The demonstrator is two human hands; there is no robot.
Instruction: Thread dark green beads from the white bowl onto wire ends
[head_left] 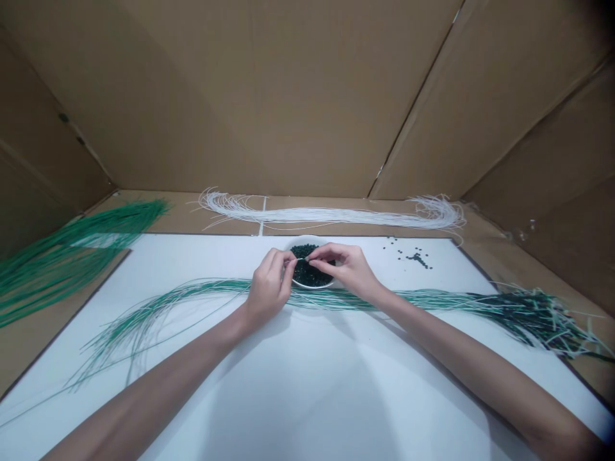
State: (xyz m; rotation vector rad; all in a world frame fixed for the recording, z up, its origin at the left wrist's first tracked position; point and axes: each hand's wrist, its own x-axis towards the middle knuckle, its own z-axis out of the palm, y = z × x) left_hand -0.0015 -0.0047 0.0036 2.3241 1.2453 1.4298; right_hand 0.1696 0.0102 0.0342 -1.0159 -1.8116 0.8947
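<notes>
A thin pale-green strand (300, 258) spans the small gap between my hands, above a white bowl (314, 286) of small dark green beads (307, 275). My left hand (271, 280) pinches this strand between thumb and forefinger. On the other side, my right hand (353, 270) is closed in a pinch at the strand's tip; whatever sits in its fingertips is too small to make out. Beneath both wrists a long bundle of green and white strands (423, 299) lies across the white board, its right end (538, 317) thick with dark green pieces.
Loose dark beads (419, 258) are scattered right of the bowl. Behind it, a bundle of white strands (331, 216) lies along the cardboard. More green strands (72, 250) rest at the left. Brown cardboard walls (250, 96) enclose the white board (307, 384) at the back and sides.
</notes>
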